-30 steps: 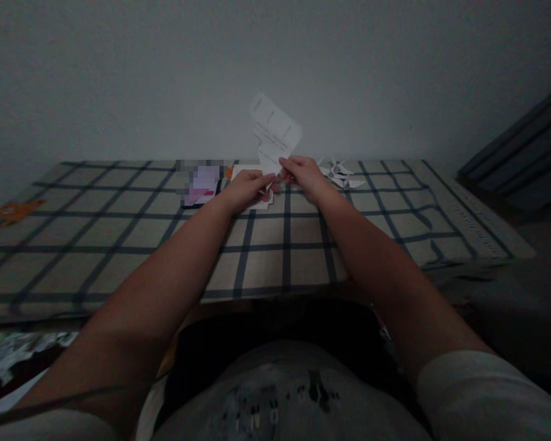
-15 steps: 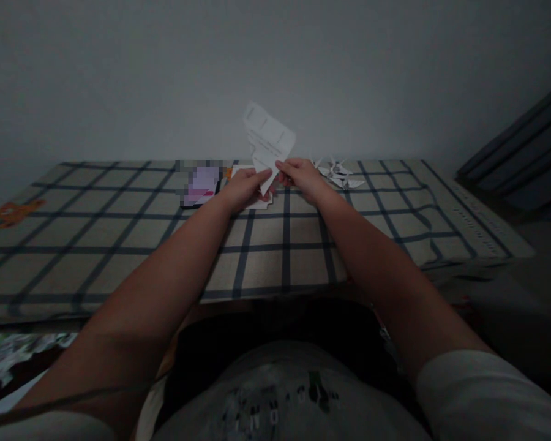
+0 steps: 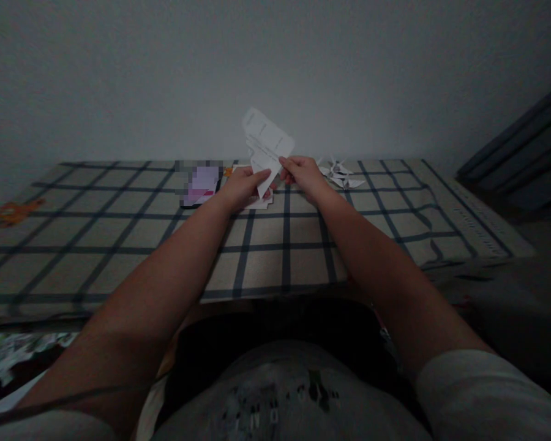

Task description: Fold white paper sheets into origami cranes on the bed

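Observation:
A white printed sheet of paper [image 3: 265, 144] stands tilted up above the far middle of the checked tablecloth [image 3: 119, 239]. My left hand [image 3: 244, 186] pinches its lower left part. My right hand [image 3: 303, 173] pinches its lower right edge. Both hands are closed on the sheet and nearly touch each other. Under them more white paper [image 3: 261, 202] lies flat on the cloth.
Several folded white paper figures [image 3: 341, 173] lie just right of my right hand. A phone with a pink screen [image 3: 202, 185] lies left of my left hand. An orange scrap [image 3: 10, 212] rests at the far left. A wall rises right behind the table.
The sheet has dropped lower and swung left between my hands. Both hands stay at the same place on the cloth, with my fingers shifted along the sheet's lower edge.

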{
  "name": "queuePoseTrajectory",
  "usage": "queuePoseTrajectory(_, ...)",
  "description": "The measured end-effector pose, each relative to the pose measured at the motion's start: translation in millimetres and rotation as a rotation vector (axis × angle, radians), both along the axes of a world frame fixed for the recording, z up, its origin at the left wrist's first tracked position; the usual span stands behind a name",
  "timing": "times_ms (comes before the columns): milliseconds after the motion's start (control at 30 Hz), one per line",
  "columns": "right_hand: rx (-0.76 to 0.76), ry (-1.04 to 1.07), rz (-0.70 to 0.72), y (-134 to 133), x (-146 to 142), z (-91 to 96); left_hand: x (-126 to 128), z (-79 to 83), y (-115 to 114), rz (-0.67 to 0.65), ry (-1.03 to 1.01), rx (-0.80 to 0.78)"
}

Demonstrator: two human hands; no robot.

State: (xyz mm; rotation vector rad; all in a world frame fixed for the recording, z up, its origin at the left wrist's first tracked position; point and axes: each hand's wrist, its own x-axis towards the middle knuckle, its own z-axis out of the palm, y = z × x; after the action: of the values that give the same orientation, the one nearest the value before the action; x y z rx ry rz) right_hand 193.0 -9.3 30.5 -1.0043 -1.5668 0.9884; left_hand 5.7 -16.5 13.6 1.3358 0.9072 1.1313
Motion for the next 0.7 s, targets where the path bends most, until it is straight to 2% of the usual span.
queuePoseTrajectory(433, 0.003, 0.016, -0.003, 0.7, -1.7, -1.8, -0.7, 1.9, -4.3, 0.027, 0.06, 0.015)
queuePoseTrajectory(700, -0.016, 0.0, 0.091, -0.2, -3.0, -4.2, -1.0, 2.8, -3.7, 0.009, 0.032, 0.042)
